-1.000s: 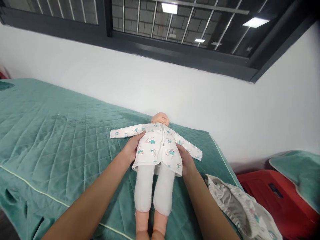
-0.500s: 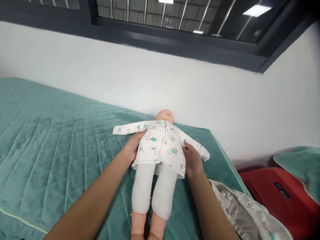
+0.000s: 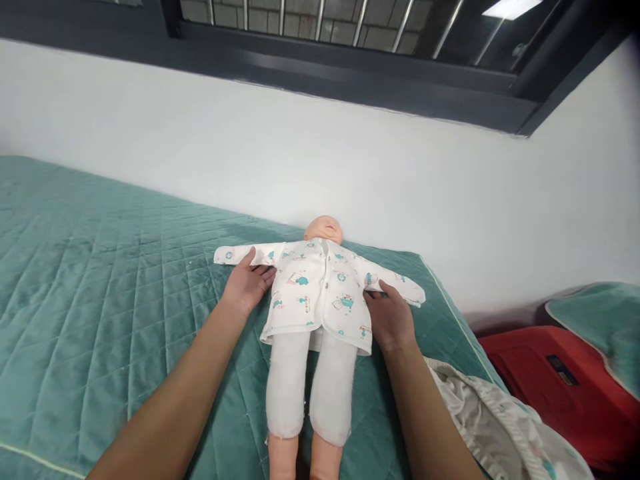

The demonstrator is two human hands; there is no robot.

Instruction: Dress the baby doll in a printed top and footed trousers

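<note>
A baby doll lies on its back on a green quilted cover, its head by the wall. It wears a white printed jacket with both sleeves spread outward; white cloth covers its upper legs. My left hand is open beside the jacket's left edge, palm up, its thumb over the lower edge of the left sleeve. On the other side my right hand rests open below the right sleeve, fingers reaching toward the jacket's side. Some of its fingertips are hidden by the jacket.
The green quilted cover spreads to the left and meets the white wall. White printed cloth with a gathered edge lies at the lower right. Beyond the cover's right edge is a red case. A dark window frame runs above.
My hands have let go of the jacket's sides and moved outward, the left one up toward the sleeve. The doll's sleeves sit slightly more spread, and the view has shifted a little.
</note>
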